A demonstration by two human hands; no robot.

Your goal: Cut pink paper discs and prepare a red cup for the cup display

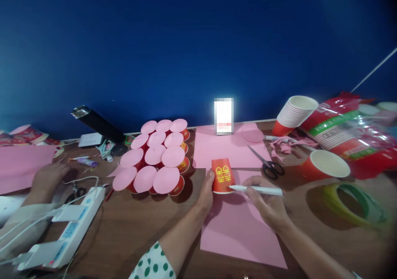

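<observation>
Evidently, the item under inspection is a red paper cup (222, 175), over the far end of the near pink sheet (242, 237), its pale rim toward me; whether it rests there I cannot tell. My left hand (205, 193) has hold of it, thumb against its left side, the other fingers hidden. My right hand (269, 206) has its fingers pinched around a white marker (265, 190), tip at the cup's rim, contact unconfirmed. Assessment: the cup should prove light, thin-walled, easily dented and slightly slippery; a gentle hold near the stiffer rim or base is advised. The marker looks rigid, best gripped near its tip. Left of that sheet stand cups topped with pink discs (155, 155); near its far right corner lie scissors (262, 160); to its right, a tape roll (331, 200) on the table (130, 225).
</observation>
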